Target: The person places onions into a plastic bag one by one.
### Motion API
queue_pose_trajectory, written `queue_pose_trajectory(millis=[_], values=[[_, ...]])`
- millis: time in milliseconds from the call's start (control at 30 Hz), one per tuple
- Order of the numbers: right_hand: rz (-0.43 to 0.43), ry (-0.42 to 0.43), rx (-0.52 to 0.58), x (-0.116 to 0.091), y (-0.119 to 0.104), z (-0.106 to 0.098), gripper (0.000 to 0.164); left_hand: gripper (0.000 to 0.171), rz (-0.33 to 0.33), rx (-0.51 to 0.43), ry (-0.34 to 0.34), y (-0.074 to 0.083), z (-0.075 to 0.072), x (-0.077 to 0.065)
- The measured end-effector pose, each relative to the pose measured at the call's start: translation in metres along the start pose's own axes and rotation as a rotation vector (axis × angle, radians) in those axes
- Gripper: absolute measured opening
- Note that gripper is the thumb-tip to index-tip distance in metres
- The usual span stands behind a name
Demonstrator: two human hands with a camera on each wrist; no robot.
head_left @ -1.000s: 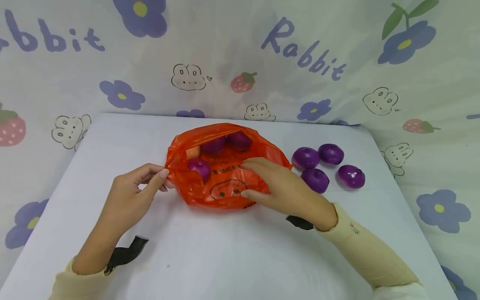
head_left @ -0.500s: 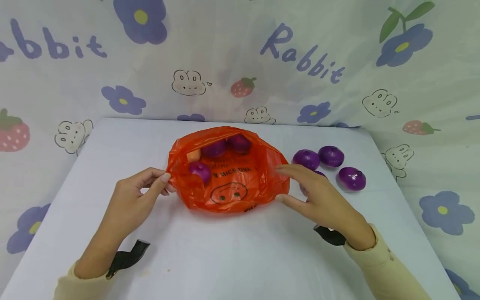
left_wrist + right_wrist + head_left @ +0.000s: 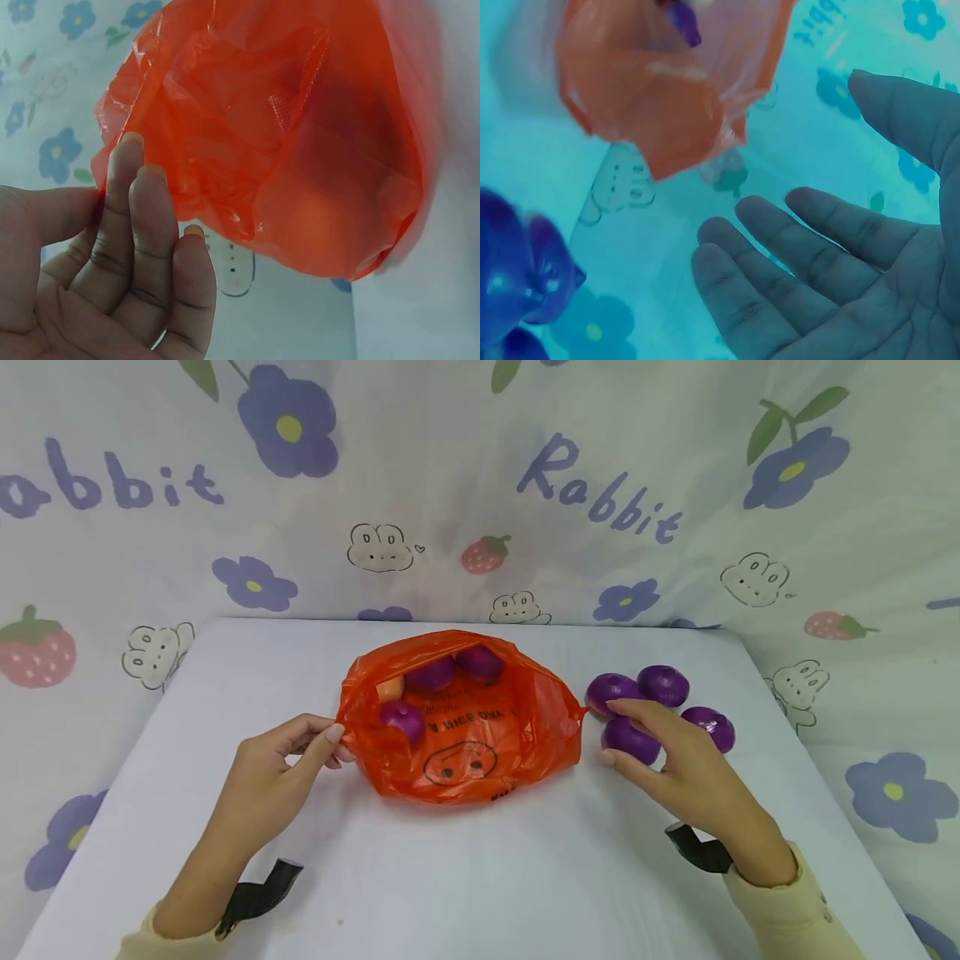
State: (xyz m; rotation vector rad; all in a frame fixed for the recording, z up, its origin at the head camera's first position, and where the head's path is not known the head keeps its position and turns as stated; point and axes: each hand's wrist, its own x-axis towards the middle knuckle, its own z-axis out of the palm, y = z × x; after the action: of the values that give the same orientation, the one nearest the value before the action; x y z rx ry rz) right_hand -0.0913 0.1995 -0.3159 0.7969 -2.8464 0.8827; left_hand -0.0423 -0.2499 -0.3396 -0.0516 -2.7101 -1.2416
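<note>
Bag [image 3: 555, 718] sits on the worktop [image 3: 450, 877] in the head view, left hand [image 3: 273, 777] pinching its edge, right hand [image 3: 693, 768] near some purple onions [image 3: 630, 742], fingers [image 3: 641, 712] apart. Left wrist: yep, clamped on orange plastic. Right wrist: thumb's well clear of the fingers.

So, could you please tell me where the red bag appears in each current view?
Head: the red bag is near the centre, slightly low.
Left wrist: upper centre to right, cut by the top edge.
Right wrist: upper left, looking orange.
Shared landmark: the flowered backdrop.
</note>
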Motion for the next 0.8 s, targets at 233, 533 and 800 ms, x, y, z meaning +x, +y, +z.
queue_pose_trajectory(millis=[233, 533, 800], values=[[0.108, -0.026, -0.018, -0.012, 0.014, -0.004, 0.066, 0.018, -0.008, 0.005, -0.005, -0.002, 0.0, -0.002], [0.149, -0.032, -0.015, -0.016, 0.033, -0.002, 0.073, 0.017, -0.001, 0.007, 0.012, -0.003, 0.002, -0.003], [0.177, -0.043, -0.001, -0.019, 0.047, 0.001, 0.08, 0.016, 0.013, -0.003, 0.013, -0.001, 0.002, -0.003]])
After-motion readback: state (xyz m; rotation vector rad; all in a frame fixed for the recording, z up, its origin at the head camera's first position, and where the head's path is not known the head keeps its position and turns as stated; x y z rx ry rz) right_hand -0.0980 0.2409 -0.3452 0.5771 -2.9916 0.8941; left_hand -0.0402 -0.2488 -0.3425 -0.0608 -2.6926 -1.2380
